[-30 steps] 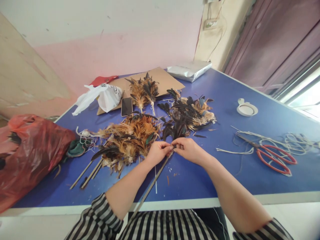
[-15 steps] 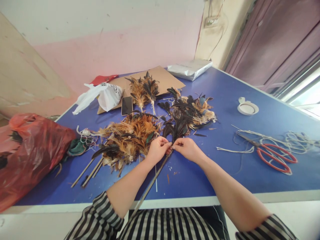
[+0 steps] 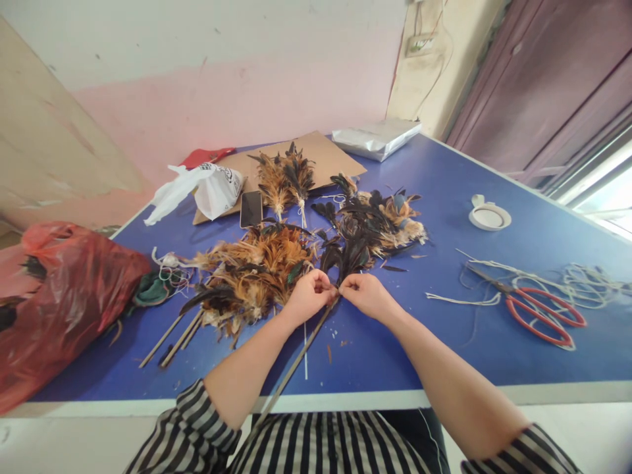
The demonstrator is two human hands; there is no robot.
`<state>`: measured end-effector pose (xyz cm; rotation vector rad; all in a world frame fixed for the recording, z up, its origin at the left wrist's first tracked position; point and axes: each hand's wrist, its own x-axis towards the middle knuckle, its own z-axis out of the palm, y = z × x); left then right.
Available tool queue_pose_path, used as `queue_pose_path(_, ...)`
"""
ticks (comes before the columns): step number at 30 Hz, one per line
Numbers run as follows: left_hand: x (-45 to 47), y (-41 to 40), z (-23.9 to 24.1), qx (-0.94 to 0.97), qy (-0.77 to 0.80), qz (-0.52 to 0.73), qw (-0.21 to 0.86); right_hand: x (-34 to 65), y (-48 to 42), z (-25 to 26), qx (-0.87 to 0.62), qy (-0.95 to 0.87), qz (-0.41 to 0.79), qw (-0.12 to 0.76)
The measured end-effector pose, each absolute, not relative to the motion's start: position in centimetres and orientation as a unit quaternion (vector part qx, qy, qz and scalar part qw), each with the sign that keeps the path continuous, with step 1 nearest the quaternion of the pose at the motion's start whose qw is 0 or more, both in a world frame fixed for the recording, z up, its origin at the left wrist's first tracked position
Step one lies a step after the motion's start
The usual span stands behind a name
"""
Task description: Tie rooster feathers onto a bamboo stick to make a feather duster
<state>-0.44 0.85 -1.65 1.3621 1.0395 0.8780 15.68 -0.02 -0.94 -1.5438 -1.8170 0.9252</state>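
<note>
one long stick point(image 3: 295, 364) front and center, two feather bunches point(image 3: 299, 172) up back, one pair of scissors point(image 3: 508, 289), just one phone point(image 3: 251, 209)

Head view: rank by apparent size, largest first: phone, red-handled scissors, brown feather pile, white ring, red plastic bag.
1. Red plastic bag, cut off by the left edge
2. Brown feather pile
3. Red-handled scissors
Unranked, smallest: phone and white ring, too alike to call.

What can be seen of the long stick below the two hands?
The stick is thin, nearly straight, grey-brown and wood-like. It slants across the near edge of the blue table toward the striped shirt. Its upper end meets the left hand and right hand, below dark feathers; any join is hidden.
</note>
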Motion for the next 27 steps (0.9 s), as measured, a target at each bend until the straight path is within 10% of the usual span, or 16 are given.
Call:
queue_pose_path(15, -0.84, 0.04, -1.33, 0.794, 0.429, 0.334, 0.273, 15.63, -0.13, -1.35, -0.574, -0.698, 0.318, 0.289)
queue_pose_path(27, -0.97, 0.19, -1.1, 0.801, 0.454, 0.294, 0.255, 15.69, -0.25, -1.69, -0.553, -0.715, 0.307, 0.297)
